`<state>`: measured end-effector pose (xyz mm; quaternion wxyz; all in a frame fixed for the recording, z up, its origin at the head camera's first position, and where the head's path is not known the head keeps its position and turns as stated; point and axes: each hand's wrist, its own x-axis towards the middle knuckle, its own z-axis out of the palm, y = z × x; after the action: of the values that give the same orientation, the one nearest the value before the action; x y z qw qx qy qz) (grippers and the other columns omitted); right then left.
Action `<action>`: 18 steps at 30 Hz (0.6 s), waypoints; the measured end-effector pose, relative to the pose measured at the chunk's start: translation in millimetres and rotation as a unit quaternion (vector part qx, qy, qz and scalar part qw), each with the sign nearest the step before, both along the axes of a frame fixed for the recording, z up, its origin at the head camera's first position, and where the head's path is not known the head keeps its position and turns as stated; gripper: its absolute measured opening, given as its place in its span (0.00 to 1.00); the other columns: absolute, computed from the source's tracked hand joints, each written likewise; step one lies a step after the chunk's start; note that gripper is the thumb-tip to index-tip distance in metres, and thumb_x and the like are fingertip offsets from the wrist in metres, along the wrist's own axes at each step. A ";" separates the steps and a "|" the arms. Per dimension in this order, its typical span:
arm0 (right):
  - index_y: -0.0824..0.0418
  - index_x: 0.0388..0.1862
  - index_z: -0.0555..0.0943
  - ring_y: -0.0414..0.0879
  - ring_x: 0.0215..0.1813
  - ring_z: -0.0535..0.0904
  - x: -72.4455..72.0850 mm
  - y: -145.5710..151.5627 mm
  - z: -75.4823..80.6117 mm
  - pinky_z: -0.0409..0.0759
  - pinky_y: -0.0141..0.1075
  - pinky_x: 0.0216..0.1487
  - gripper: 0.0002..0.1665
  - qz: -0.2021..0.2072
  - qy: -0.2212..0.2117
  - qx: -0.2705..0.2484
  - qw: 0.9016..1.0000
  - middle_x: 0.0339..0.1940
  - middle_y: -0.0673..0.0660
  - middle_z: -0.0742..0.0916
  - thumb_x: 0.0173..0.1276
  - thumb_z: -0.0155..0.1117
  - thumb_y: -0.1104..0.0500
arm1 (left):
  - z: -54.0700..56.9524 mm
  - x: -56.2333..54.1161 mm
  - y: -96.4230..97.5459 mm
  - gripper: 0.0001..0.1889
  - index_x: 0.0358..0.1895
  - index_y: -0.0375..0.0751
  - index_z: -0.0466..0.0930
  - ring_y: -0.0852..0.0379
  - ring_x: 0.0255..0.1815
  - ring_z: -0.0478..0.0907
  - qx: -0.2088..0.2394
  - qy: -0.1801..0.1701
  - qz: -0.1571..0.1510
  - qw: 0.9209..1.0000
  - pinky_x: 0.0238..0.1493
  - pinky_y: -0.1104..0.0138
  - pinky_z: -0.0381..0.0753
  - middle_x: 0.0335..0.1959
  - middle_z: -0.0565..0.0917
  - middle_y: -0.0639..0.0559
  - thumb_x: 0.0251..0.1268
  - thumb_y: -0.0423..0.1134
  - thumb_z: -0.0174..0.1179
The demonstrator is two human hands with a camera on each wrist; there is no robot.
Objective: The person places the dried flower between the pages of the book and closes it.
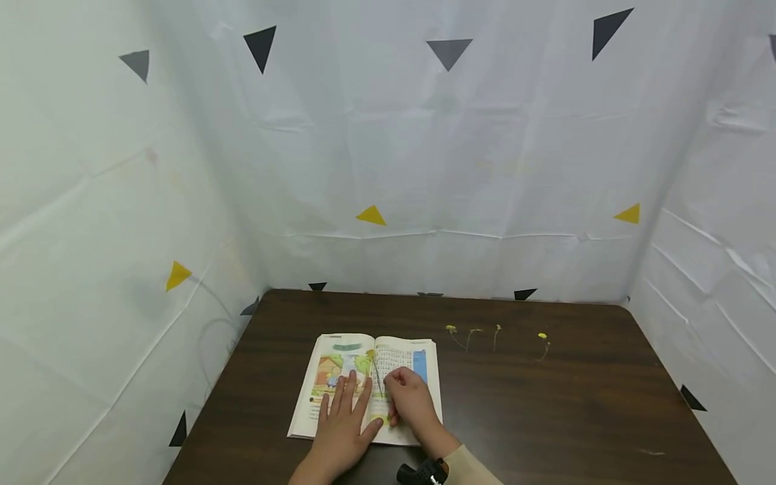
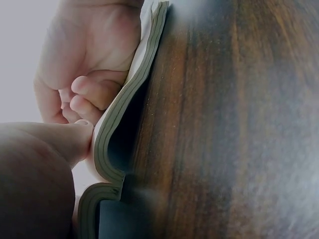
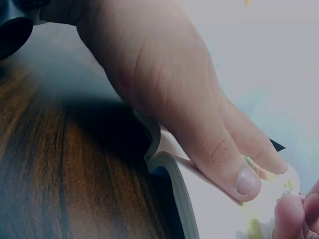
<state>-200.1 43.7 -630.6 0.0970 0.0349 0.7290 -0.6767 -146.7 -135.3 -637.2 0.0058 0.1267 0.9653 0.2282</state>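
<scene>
An open book (image 1: 303,417) is laid on the tabletop (image 1: 564,411), nearer the left edge than the right. The left page is covered by the left hand (image 1: 342,431); its fingers are extended and spread, nothing is gripped, and the thumb is placed across the gutter near the book's front edge. A yellow flower (image 1: 370,353) is laid along the gutter, its stem slanted onto the right page. The right hand (image 1: 413,399) is positioned over that page with fingers curled beside the stem; whether the stem is pinched cannot be determined. Four loose flowers (image 1: 542,335) are spaced beyond the book's right edge, where a broad span of tabletop is left for movement.
</scene>
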 end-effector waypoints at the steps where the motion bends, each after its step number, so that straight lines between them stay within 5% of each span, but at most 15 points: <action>1: 0.66 0.48 0.84 0.41 0.11 0.74 -0.4 -0.1 -0.4 0.77 0.34 0.13 0.14 0.004 0.002 0.000 1.000 0.12 0.52 0.77 0.83 0.58 0.56 | 0.2 -0.1 -0.4 0.42 0.89 0.53 0.57 0.33 0.93 0.42 0.000 0.000 0.000 1.000 0.84 0.27 0.44 0.93 0.47 0.40 0.81 0.64 0.57; 9: 0.57 0.39 0.92 0.36 0.11 0.64 -5.0 -0.4 -2.4 0.64 0.29 0.13 0.15 0.023 0.033 0.056 0.998 0.09 0.43 0.73 0.76 0.58 0.62 | -0.9 -2.9 -2.1 0.41 0.90 0.57 0.56 0.34 0.93 0.40 -0.001 -0.005 -0.003 1.000 0.84 0.27 0.42 0.93 0.45 0.41 0.81 0.64 0.56; 18: 0.48 0.45 0.95 0.36 0.08 0.61 -1.5 4.7 -1.5 0.63 0.31 0.10 0.20 0.072 0.033 0.081 0.994 0.07 0.43 0.71 0.75 0.56 0.61 | 1.9 -0.8 -1.5 0.42 0.90 0.54 0.55 0.34 0.93 0.40 0.012 -0.018 0.000 1.000 0.84 0.27 0.41 0.93 0.45 0.42 0.81 0.63 0.57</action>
<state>-201.6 48.4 -632.0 0.1184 -0.0324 0.7847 -0.6076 -147.5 -136.9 -635.3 0.0218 0.1226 0.9622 0.2422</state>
